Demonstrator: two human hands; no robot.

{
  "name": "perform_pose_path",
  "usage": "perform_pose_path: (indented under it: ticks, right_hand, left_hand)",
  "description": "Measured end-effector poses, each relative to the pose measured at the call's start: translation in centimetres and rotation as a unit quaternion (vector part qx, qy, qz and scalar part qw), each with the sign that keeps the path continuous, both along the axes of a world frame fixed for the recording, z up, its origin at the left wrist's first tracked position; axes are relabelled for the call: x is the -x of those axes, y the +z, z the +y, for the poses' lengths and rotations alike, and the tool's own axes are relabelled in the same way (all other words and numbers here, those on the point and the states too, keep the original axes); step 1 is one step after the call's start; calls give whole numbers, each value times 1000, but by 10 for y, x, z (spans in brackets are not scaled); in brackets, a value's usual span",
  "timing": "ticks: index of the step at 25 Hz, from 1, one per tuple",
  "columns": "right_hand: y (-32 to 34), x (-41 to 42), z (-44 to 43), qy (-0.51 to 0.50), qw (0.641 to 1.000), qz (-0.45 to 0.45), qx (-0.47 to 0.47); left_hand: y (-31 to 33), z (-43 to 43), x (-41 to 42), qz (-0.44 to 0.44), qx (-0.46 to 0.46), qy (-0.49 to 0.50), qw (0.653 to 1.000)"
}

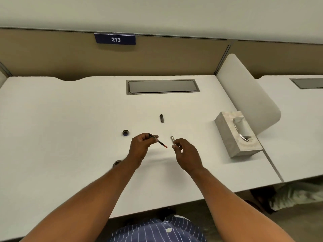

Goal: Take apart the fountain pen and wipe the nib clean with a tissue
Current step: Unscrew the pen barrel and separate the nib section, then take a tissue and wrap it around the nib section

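Note:
My left hand [141, 147] pinches a thin dark pen part [158, 140] with a red tip that points down to the right. A small gap separates it from the silver pen piece [173, 139], which my right hand [185, 154] pinches by its lower end. The dark pen cap [162, 118] lies on the white desk [70, 119] beyond both hands. A grey tissue box [234, 137] stands to the right with a tissue sticking out of its slot.
An open ink bottle [125, 133] stands left of my left hand, and its dark lid [116, 163] lies partly behind my left forearm. A grey cable hatch [162, 86] sits at the back. A white divider [248, 95] rises behind the tissue box.

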State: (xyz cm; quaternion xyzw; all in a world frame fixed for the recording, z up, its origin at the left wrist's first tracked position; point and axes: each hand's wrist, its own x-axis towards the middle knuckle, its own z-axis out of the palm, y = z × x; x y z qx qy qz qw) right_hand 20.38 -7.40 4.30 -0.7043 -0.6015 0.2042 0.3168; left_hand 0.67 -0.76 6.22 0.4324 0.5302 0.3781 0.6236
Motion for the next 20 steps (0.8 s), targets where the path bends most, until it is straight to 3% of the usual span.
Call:
perform_pose_path:
  ticks: [8,15,20]
  right_hand:
    - [-1,-121,33,-84,996,9,-31]
    - [-8,-176,42,-87,995,18,-53]
    - [-6,-201,44,-175,974,-101,-101]
  left_hand:
    - [0,22,-101,22,1,-25,999]
    - [2,26,-155,17,9,-28,999]
    - [6,27,-167,22,13,-17,1000]
